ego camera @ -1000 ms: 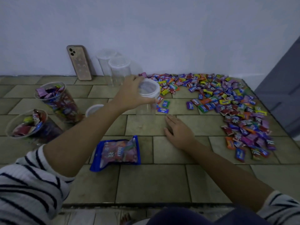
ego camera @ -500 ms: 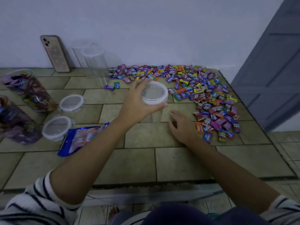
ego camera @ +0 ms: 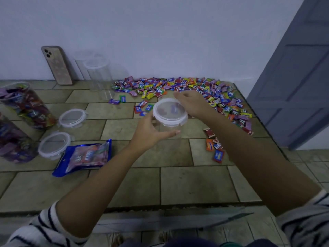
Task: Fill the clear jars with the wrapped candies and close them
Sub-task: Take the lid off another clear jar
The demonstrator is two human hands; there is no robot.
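nearest, at the lower left of the tiled surface (ego camera: 178, 184), a blue candy bag (ego camera: 85, 155) lies flat. two loose lids (ego camera: 54, 144) sit just beyond it, and two filled jars (ego camera: 26, 106) lean at the left edge.

at centre frame the left hand (ego camera: 149, 132) wraps the clear jar (ego camera: 170, 130) just under its rim, its fingers (ego camera: 175, 133) curled round the wall. the lid (ego camera: 170, 111) sits on top, with clip tabs showing round its white rim. the right hand (ego camera: 194, 104) is at the lid's far right edge with its fingers (ego camera: 178, 95) bent over the rim. the hand hides whether they pinch a tab. coloured shapes show through the lid, and i cannot tell if they are inside the jar or behind it.

the step looks like unclipping this lid so the jar can be filled. done well, the left hand should press the jar down firmly while the right lifts each tab outward in turn. prying at one side only could tip the light jar. the lid is best set by the other two, away from the wrapped candies (ego camera: 178, 86) spread across the upper right.

farther back, two more clear jars (ego camera: 99, 77) stand at the wall beside a leaning phone (ego camera: 57, 65).
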